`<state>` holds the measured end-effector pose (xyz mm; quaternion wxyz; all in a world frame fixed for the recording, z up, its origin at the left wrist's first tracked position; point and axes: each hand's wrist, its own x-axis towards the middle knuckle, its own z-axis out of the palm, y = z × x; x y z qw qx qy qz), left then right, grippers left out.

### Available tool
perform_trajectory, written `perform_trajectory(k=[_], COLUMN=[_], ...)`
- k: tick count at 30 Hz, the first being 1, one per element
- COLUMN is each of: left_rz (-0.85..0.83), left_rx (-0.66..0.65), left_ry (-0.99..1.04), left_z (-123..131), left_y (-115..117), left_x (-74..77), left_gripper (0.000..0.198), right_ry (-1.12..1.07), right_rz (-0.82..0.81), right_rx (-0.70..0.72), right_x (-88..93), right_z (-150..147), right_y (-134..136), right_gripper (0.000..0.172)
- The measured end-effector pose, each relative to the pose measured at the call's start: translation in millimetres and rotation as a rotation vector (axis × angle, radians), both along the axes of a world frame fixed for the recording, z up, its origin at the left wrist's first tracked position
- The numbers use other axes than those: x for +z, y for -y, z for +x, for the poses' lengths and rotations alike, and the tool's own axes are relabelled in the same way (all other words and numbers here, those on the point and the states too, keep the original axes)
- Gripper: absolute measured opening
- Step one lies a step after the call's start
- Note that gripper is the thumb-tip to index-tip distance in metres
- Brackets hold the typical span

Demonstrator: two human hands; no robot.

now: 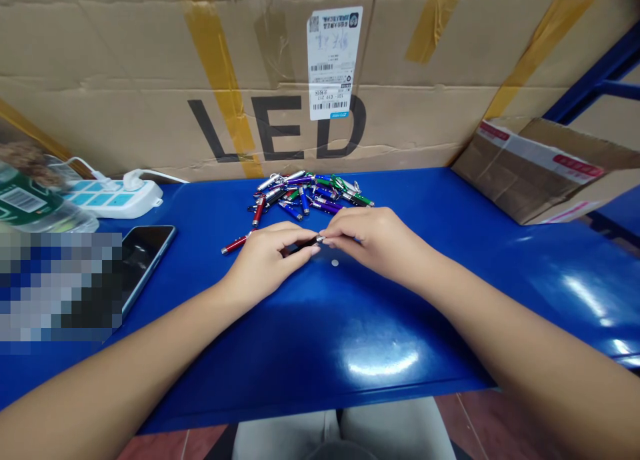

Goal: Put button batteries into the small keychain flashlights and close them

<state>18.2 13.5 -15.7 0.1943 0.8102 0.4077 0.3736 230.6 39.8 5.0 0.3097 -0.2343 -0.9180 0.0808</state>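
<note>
Single head-worn camera looks forward and down from the near edge of the blue table (320,327), close above the left hand (265,263) and right hand (375,240), facing the cardboard carton (150,80) beyond.

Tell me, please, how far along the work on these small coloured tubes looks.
Done: one red tube lies apart from the heap of coloured tubes, and a small silver disc lies on the blue table. In hand: the left hand holds a dark tube, the right hand's fingers at its end. Remaining: that heap, beyond the hands.
</note>
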Motion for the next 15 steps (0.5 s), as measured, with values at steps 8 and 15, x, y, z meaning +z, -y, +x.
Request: perform_trajectory(k=[8,15], left_rz=[-0.180,0.137], left_rx=[-0.108,-0.073], left_ry=[-0.040,-0.145], left_z=[-5.5,-5.3], left_y=[-2.7,0.7], left_x=[7.5,5.7], left_gripper=[0.022,0.021], right_ry=[0.086,-0.061], right_rz=[0.066,-0.315], right_rx=[0.054,-0.074], right_x=[-1.4,-0.5], right_z=[2.4,-5.2], right_y=[0.5,5.4], right_gripper=[0.024,0.013])
